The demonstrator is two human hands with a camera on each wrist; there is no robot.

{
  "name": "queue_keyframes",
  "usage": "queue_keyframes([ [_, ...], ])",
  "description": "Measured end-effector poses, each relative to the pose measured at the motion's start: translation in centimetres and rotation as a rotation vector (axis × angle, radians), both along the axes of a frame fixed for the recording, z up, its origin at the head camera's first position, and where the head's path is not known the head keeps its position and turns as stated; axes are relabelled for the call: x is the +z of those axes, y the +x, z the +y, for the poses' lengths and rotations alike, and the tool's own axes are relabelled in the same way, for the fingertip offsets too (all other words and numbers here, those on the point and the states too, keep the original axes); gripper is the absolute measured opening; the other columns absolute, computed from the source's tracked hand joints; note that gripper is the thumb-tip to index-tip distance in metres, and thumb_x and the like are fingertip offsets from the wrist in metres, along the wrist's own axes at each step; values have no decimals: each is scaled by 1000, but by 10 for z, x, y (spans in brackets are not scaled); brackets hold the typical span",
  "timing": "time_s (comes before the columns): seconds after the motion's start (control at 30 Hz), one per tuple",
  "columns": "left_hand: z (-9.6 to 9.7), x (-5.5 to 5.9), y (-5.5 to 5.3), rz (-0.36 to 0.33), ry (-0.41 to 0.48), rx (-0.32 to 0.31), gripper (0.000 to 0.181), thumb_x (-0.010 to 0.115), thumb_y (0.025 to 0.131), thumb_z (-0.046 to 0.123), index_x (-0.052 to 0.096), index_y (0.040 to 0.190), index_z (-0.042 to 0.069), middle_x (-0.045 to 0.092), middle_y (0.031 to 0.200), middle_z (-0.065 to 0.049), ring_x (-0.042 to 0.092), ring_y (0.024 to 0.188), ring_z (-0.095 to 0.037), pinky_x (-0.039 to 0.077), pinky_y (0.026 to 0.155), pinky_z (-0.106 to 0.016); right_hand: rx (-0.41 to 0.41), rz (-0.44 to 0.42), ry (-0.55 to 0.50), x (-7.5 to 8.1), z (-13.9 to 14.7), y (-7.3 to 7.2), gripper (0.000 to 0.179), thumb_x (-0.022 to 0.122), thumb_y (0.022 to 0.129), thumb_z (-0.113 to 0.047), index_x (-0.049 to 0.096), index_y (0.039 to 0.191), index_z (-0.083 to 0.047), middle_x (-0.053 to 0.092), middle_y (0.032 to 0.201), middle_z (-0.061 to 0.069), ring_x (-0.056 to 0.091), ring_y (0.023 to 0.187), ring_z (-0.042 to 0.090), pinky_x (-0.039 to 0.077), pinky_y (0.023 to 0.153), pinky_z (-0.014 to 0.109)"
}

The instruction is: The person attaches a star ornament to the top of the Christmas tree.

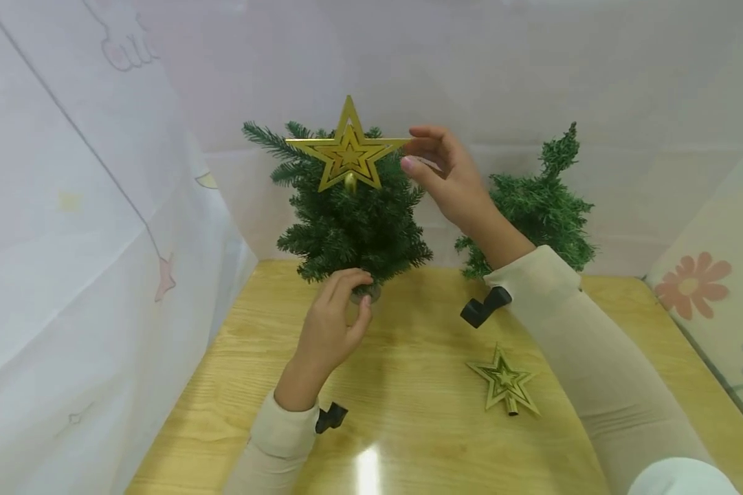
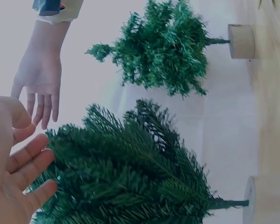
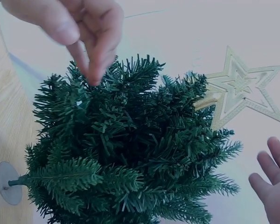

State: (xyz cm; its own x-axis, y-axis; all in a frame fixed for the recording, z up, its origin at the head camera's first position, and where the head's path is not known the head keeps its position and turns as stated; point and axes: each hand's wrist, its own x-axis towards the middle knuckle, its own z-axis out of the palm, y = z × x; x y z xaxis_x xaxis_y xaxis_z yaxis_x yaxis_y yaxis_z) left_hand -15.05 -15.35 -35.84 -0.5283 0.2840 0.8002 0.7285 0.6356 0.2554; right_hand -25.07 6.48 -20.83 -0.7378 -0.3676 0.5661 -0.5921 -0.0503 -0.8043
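Note:
A gold star topper [image 1: 349, 155] stands atop the dark green artificial Christmas tree [image 1: 359, 227] in the head view. My right hand [image 1: 442, 175] is raised beside it, fingers loosely bent and thumb apart, holding nothing. The right wrist view shows a gap between that hand [image 3: 84, 32] and the star [image 3: 242, 88]; its fingertips are close to the branches. In front of the tree is my left hand [image 1: 334, 316], its fingers spread and bent, with nothing in them. From the left wrist, this hand [image 2: 18, 168] appears near the treetop; contact with the branches cannot be told.
A second, smaller tree [image 1: 544, 206] stands at the right, partly behind my right forearm. Another gold star [image 1: 505, 381] lies on the wooden table [image 1: 427, 426]. Printed cloth [image 1: 99, 240] hangs around the back and sides. Each wrist bears a black camera mount [image 1: 485, 306].

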Motion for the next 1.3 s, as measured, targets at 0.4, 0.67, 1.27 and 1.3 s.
queue_keyframes([
  [0.4, 17, 3, 4, 5, 64, -86, 44, 55, 95, 12, 49, 138, 8, 58, 123, -8, 58, 112, -22, 51, 89, -36, -98, 113, -196, -21, 37, 44, 44, 55, 96, -1, 42, 139, 1, 47, 134, 22, 42, 132, 31, 29, 113, 46],
  [0.67, 40, -4, 9, 26, 57, -135, 48, 55, 95, 13, 46, 141, 5, 57, 124, -9, 56, 115, -23, 44, 102, -43, -85, 111, -256, -56, 65, 54, 46, 58, 97, -7, 43, 140, -4, 47, 136, 19, 41, 133, 29, 28, 113, 45],
  [1.27, 70, -23, 13, -82, -15, -203, 52, 48, 100, 23, 38, 148, 6, 51, 136, -8, 49, 126, -21, 44, 101, -32, -181, -56, -266, -134, 117, 82, 44, 51, 100, -2, 38, 142, 2, 45, 136, 22, 41, 134, 27, 37, 107, 27],
  [1.3, 71, -25, 12, -92, -21, -201, 52, 48, 100, 23, 37, 148, 7, 50, 137, -8, 49, 126, -20, 44, 101, -32, -189, -69, -261, -137, 117, 82, 44, 51, 100, -3, 39, 142, 1, 45, 136, 22, 41, 134, 27, 38, 106, 26],
])
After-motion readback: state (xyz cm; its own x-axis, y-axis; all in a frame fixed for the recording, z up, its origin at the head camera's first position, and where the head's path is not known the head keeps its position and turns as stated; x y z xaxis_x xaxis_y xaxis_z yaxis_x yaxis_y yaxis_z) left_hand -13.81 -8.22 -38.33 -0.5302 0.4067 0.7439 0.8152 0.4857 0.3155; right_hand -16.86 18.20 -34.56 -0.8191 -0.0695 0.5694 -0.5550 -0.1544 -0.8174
